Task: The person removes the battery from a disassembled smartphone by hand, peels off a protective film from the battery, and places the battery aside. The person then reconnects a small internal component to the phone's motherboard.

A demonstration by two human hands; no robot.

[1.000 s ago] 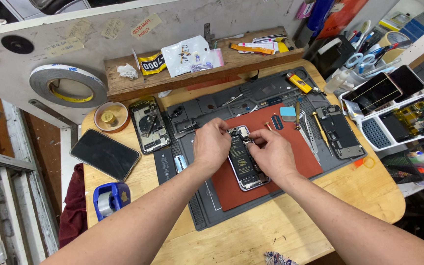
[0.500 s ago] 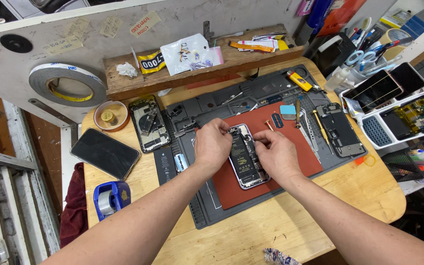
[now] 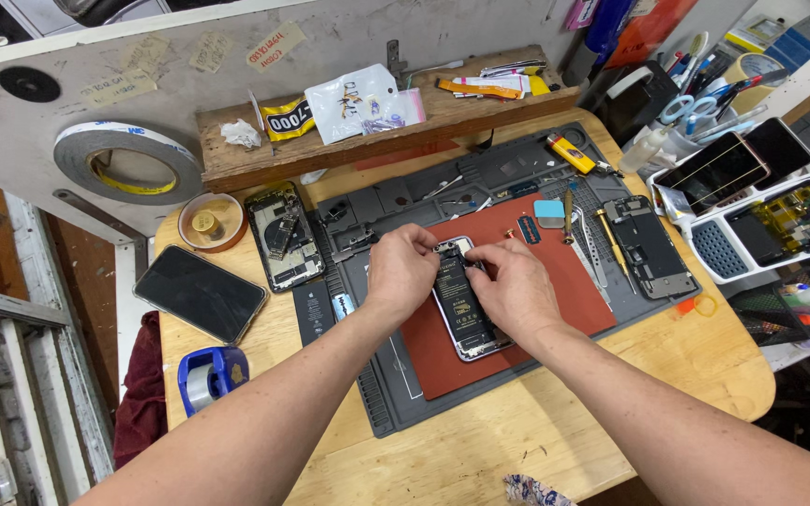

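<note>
The opened phone lay near the centre of the red mat, its dark battery showing; both hands worked at its upper end, at twelve o'clock of the body. The left hand pinched its top-left corner, fingers curled; the right hand pressed beside it, fingers bent, whether holding some small part I could not tell. It looked like internal fitting work, calling for fine, steady fingertip pressure; the grey ribbed work mat lay beneath.

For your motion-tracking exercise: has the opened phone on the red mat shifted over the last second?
No. The opened phone lies at the same spot and angle on the red mat, with both hands at its upper end.
</note>
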